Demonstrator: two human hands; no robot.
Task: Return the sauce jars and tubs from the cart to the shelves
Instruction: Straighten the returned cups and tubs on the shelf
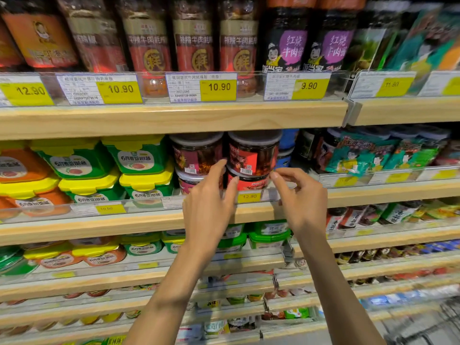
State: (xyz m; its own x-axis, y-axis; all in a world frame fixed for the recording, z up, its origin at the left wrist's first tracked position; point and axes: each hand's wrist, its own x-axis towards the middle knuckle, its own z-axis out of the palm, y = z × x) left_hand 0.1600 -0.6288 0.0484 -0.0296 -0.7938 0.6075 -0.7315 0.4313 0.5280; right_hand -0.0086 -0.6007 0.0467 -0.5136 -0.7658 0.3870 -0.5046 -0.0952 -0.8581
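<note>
Sauce jars (252, 155), stacked mid-frame, may topple if nudged: left grip (207, 202) lies flat-fingered against them, right grip (302, 197) loosely curled, holding nothing.

On the upper shelf (174, 118) a row of tall jars (196, 38) stands side by side. On the middle shelf (112, 221) below it, stacked tubs (139, 158) are at the left, two stacks of jars (254, 155) in the middle, one jar upon another, and packets (361, 155) at the right. The left hand (206, 207) is before the left stack, the right hand (303, 202) just right of the right stack. A price tag (249, 196) sits on the shelf edge between the hands.
</note>
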